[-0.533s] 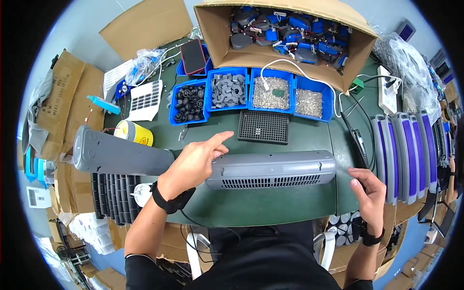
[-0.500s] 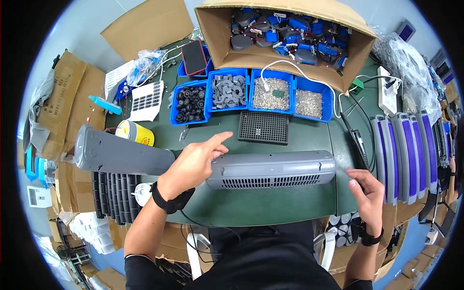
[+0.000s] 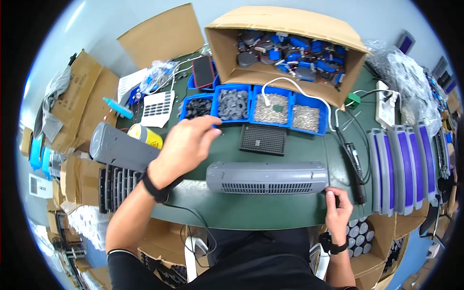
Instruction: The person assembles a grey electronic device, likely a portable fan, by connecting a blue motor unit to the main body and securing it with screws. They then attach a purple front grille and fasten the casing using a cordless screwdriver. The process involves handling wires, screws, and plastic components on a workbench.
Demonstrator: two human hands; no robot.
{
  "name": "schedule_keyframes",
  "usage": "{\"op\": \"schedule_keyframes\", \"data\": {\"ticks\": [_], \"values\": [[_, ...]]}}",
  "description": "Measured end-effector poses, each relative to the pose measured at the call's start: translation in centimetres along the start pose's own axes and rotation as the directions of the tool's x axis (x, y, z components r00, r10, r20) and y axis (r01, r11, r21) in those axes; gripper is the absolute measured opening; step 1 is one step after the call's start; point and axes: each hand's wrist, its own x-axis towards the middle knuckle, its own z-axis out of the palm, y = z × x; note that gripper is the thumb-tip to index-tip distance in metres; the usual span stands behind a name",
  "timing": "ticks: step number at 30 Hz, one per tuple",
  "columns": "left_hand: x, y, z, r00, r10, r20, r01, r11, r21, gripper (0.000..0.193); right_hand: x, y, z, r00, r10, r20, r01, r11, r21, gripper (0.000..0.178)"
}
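A long grey plastic housing [image 3: 266, 177] with a row of slots lies lengthwise on the green table in front of me. My left hand [image 3: 184, 145] is raised off its left end, beside the blue bin of black round parts [image 3: 198, 107]. Its index finger and thumb are apart, with nothing visible between them. At the housing's right end, my right hand [image 3: 339, 207] has thumb and index finger pressed together. Something small and dark shows at those fingertips, too small to name. A second grey housing [image 3: 121, 145] lies to the left, partly behind my left arm.
Blue bins hold grey clips [image 3: 233, 104] and small metal screws [image 3: 271, 110]. A black perforated tray [image 3: 262, 139] sits before them. Behind stands a carton [image 3: 285, 82] of blue-and-grey wired parts. An electric screwdriver [image 3: 355, 166] and grey-purple panels [image 3: 401, 169] are at right.
My left hand has moved up and left from the housing toward the black parts. My right hand has come left to the housing's right end, its fingers closing. The whole view has shifted slightly.
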Motion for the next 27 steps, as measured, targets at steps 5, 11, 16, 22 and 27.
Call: {"op": "schedule_keyframes", "data": {"ticks": [5, 11, 16, 22, 27], "values": [[7.7, -1.1, 7.2, 0.950, 0.282, 0.135, -0.285, 0.959, 0.004, 0.022, 0.3, -0.3, 0.5, 0.985, -0.173, -0.023, 0.169, 0.978, -0.126, 0.006], [13.6, -1.7, 12.3, 0.867, 0.329, 0.373, -0.366, 0.930, 0.030, 0.021, 0.5, -0.6, 0.6, 0.981, -0.186, -0.050, 0.180, 0.977, -0.113, 0.005], [14.2, -1.8, 13.8, 0.887, 0.279, 0.367, -0.283, 0.958, -0.045, 0.017, 0.5, -0.5, 0.4, 0.983, -0.178, -0.053, 0.168, 0.973, -0.157, 0.004], [13.4, -2.4, 14.0, 0.883, 0.336, 0.327, -0.333, 0.940, -0.069, 0.021, 0.6, -0.4, 0.5, 0.984, -0.176, -0.034, 0.168, 0.969, -0.179, 0.004], [14.2, -2.7, 14.2, 0.897, 0.288, 0.335, -0.273, 0.958, -0.093, 0.016, 0.7, -0.5, 0.6, 0.985, -0.170, -0.040, 0.160, 0.972, -0.173, 0.004]]}}
